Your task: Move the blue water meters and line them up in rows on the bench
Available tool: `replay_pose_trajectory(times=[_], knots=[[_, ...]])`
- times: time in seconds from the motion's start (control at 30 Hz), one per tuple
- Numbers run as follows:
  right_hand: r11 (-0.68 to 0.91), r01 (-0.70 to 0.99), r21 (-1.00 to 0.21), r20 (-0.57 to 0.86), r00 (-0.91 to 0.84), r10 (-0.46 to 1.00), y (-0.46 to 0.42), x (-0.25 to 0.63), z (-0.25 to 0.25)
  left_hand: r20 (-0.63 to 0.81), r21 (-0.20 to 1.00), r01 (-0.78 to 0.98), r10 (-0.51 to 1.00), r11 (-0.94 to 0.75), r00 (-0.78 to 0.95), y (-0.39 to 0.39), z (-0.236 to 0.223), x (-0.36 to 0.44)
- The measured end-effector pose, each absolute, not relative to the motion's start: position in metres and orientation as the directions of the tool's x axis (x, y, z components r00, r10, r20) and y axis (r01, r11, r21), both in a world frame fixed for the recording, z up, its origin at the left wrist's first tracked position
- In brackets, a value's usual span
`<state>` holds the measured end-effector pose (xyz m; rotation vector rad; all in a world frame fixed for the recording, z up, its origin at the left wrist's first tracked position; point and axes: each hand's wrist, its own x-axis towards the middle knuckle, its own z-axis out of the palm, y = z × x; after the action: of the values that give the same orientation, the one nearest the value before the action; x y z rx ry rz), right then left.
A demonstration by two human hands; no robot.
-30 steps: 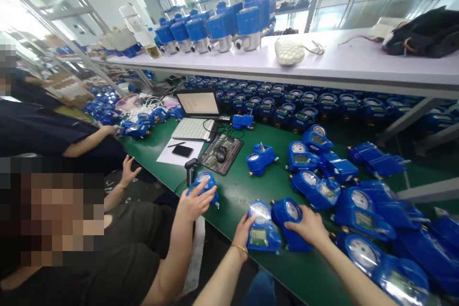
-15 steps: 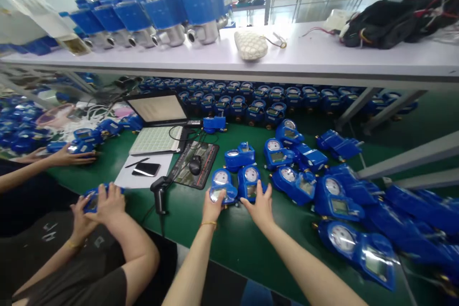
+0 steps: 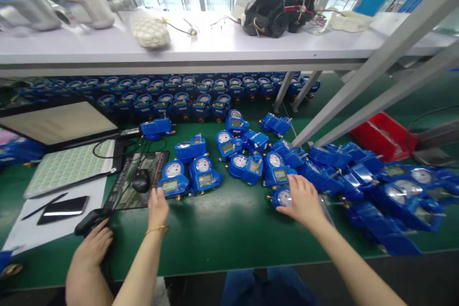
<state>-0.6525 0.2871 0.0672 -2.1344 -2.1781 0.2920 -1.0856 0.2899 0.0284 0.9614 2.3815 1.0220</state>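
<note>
My right hand (image 3: 303,201) lies with fingers spread over a blue meter (image 3: 281,197) on the green worktop (image 3: 222,229), at four o'clock from the mouse (image 3: 141,180). My left hand (image 3: 158,206), fingers together, touches another meter (image 3: 173,182). A co-worker's hand (image 3: 91,248) grips the scanner (image 3: 89,220).

The right hand (image 3: 303,201) is covering most of a round-dialled blue plastic meter (image 3: 281,197) on the green desk (image 3: 222,229), so only its left edge and part of the dial are showing. The blue-topped metal valve bodies (image 3: 53,7) on the pale upper shelf (image 3: 215,48) are smearing into blur and running off the top left corner. A co-worker's hand (image 3: 91,248) is hiding part of the black handheld scanner (image 3: 89,220), and the open laptop's pale screen (image 3: 53,126) is getting cut by the left edge, its text too blurred to read.
</note>
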Motion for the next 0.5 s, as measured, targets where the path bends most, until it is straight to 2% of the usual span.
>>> replay_pose_trajectory(times=[0.03, 0.07, 0.13, 0.17, 0.2, 0.27, 0.33, 0.37, 0.43, 0.5], knots=[[-0.033, 0.990, -0.138, -0.170, 0.009, 0.985, 0.285, -0.621, 0.064, -0.044, 0.721, 0.453, 0.687, 0.524, -0.725, 0.284, 0.033, -1.076], [-0.034, 0.989, -0.141, -0.250, -0.003, 0.968, 0.284, -0.595, 0.059, -0.016, 0.713, 0.456, 0.661, 0.534, -0.750, 0.277, 0.039, -1.063], [0.020, 0.978, -0.210, -0.337, -0.091, 0.937, 0.283, -0.564, 0.049, -0.046, 0.745, 0.413, 0.659, 0.523, -0.751, 0.259, 0.047, -1.024], [0.062, 0.966, -0.251, -0.334, -0.146, 0.931, 0.283, -0.560, 0.045, -0.137, 0.791, 0.351, 0.705, 0.500, -0.696, 0.249, 0.049, -0.999], [0.097, 0.956, -0.278, -0.315, -0.186, 0.931, 0.281, -0.563, 0.042, -0.358, 0.816, 0.203, 0.749, 0.541, -0.557, 0.237, 0.049, -0.970], [0.119, 0.947, -0.299, -0.284, -0.207, 0.936, 0.273, -0.588, 0.042, -0.574, 0.769, 0.107, 0.755, 0.630, -0.317, 0.215, 0.040, -0.912], [0.095, 0.938, -0.333, -0.277, -0.193, 0.941, 0.258, -0.631, 0.048, -0.736, 0.671, 0.007, 0.667, 0.741, -0.113, 0.197, 0.026, -0.862], [0.076, 0.929, -0.361, -0.280, -0.186, 0.942, 0.249, -0.654, 0.052, -0.804, 0.594, -0.143, 0.589, 0.792, -0.076, 0.190, 0.020, -0.844], [0.050, 0.888, -0.457, -0.314, -0.213, 0.925, 0.235, -0.692, 0.057, -0.840, 0.519, -0.395, 0.537, 0.758, -0.075, 0.184, 0.011, -0.826], [0.085, 0.794, -0.602, -0.301, -0.325, 0.897, 0.230, -0.700, 0.060, -0.831, 0.538, -0.537, 0.515, 0.649, -0.210, 0.186, 0.009, -0.831]])
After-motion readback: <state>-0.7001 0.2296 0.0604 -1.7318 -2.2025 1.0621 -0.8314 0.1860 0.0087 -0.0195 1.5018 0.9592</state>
